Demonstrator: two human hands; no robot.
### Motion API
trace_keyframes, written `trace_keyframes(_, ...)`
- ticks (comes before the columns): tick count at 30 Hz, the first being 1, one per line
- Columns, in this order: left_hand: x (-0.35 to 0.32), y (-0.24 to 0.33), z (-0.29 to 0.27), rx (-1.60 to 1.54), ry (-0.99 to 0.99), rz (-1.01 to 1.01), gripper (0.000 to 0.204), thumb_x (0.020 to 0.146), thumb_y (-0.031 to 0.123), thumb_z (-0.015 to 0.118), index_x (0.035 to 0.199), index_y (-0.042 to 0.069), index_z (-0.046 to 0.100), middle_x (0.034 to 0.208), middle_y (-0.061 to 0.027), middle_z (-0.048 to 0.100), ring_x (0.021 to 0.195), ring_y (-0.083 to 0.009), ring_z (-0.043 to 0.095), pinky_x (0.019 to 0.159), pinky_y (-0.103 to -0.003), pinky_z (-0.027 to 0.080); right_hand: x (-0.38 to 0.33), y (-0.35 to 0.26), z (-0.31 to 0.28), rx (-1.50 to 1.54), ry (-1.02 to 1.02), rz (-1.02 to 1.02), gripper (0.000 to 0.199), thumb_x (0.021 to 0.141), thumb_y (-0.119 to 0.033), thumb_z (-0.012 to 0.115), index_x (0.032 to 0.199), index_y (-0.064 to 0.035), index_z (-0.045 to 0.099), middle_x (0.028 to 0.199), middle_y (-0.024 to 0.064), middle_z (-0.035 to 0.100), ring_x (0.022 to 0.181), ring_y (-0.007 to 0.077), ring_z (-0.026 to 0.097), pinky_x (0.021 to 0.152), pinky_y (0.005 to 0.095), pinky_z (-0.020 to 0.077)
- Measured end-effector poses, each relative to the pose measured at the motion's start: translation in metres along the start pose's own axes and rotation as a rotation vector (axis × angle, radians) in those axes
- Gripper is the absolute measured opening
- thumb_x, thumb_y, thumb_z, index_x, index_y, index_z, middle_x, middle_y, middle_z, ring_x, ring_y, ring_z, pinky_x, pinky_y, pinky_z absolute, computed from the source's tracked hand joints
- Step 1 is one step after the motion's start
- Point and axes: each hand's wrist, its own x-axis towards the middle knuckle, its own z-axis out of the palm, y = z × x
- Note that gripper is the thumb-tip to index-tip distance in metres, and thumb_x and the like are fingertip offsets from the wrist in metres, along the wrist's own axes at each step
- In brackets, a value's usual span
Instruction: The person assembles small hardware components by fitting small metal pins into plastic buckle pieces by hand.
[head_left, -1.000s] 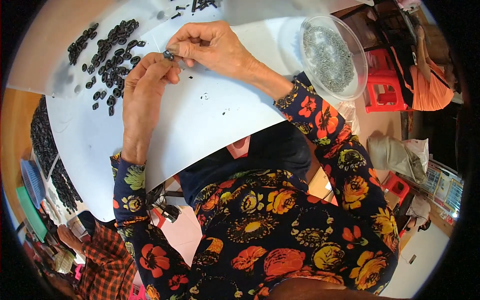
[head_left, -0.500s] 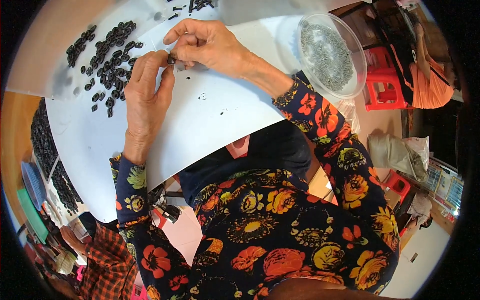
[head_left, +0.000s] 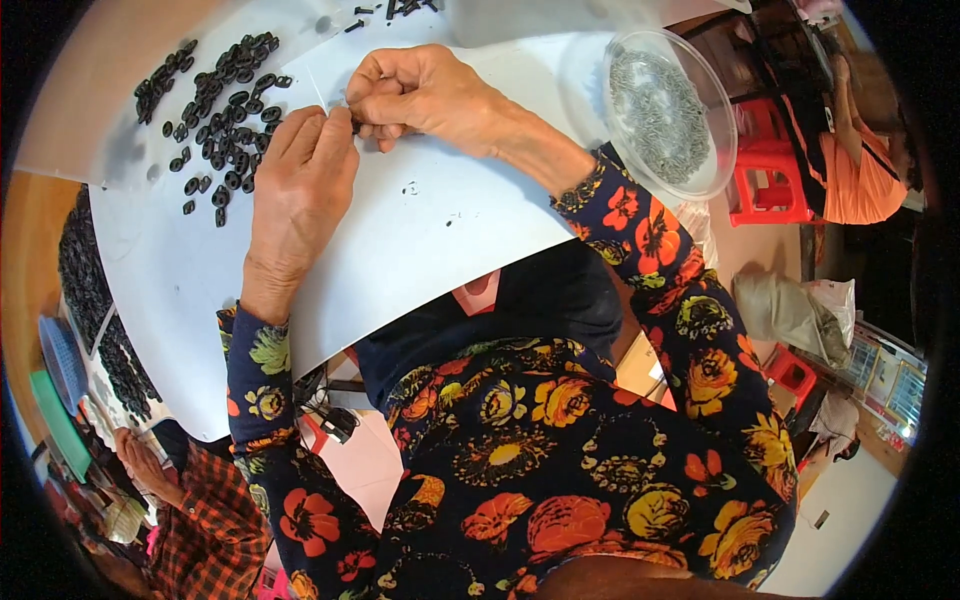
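My left hand [head_left: 305,185] and my right hand [head_left: 425,95] meet above the white tabletop [head_left: 430,220], fingertips almost touching. Between them a sliver of a small black piece [head_left: 357,127] shows; the fingers cover most of it. The thumb and fingers of my left hand are closed in a pinch around it. My right hand is also closed at the fingertips, and whatever it grips is hidden. To the left of my left hand lie many small black oval pieces [head_left: 238,125] in a loose spread. Beyond my hands are several thin black parts [head_left: 405,8].
On the right stands a round clear tub [head_left: 727,150] of small silvery metal pieces [head_left: 660,115]. Dark pieces [head_left: 90,270] are heaped at far left, near a blue basket [head_left: 63,365]. A person in a checked shirt [head_left: 215,520] sits lower left; another person [head_left: 862,175] is at upper right beside red stools [head_left: 770,185].
Both hands have shifted slightly to the right. My left hand has turned so its back shows more, and its fingers now hide most of the black piece that was visible before.
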Motion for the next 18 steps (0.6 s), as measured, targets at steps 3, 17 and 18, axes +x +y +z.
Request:
trace_keyframes(3,0.0,0.0,-0.001,-0.03,-0.015,-0.004,0.026,0.073,-0.004,0.059,0.099,-0.005,0.056,0.083,-0.0139,0.056,0.081,-0.0274,0.057,0.07,-0.033,0.049,0.001,0.002,-0.001,0.067,0.014,0.03,0.014,0.081,-0.004,0.059,0.091,0.0061,0.059,0.077,0.0111,0.063,0.06,0.0117,0.058,0.06,0.0272,0.0529)
trace_keyframes(17,-0.008,0.007,0.003,-0.746,-0.087,-0.702,0.02,0.09,0.015,0.047,0.093,-0.001,0.059,0.068,-0.0012,0.057,0.066,-0.0069,0.047,0.06,-0.021,0.038,-0.001,0.006,0.004,-0.375,0.049,-0.282,0.01,0.083,-0.008,0.063,0.09,-0.0008,0.063,0.07,-0.0015,0.058,0.061,0.0037,0.051,0.056,0.0187,0.043)
trace_keyframes(18,-0.009,0.008,0.004,-0.771,-0.045,-0.707,0.02,0.09,0.015,0.047,0.092,-0.001,0.059,0.069,-0.0011,0.057,0.067,-0.0066,0.047,0.061,-0.021,0.038,-0.002,0.006,0.005,-0.374,0.048,-0.283,0.01,0.083,-0.008,0.063,0.09,-0.0008,0.063,0.07,-0.0015,0.058,0.061,0.0037,0.051,0.056,0.0187,0.043)
